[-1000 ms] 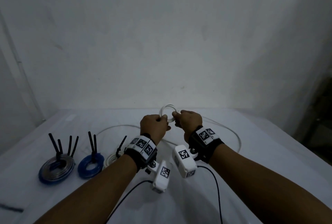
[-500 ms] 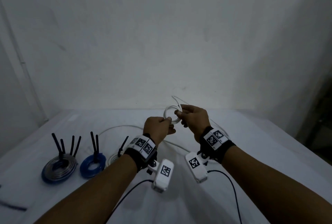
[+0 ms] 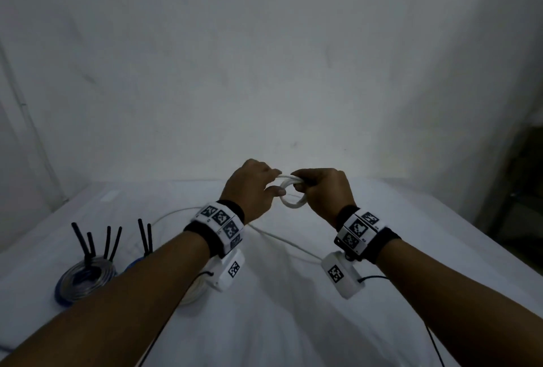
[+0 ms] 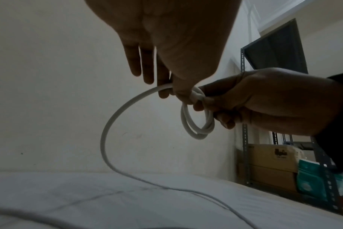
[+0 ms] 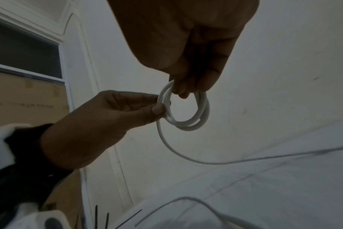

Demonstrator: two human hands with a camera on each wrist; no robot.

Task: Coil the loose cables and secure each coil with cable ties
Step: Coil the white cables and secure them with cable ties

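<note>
Both hands' fingers [image 5: 196, 83] pinch white cable coil [image 5: 186, 122].

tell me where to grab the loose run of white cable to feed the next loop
Grip the loose white cable just below the small coil, where it arcs clear of the table. Come from the left with the left hand; the right hand holds the coil's right side, so the left stays open.
</note>
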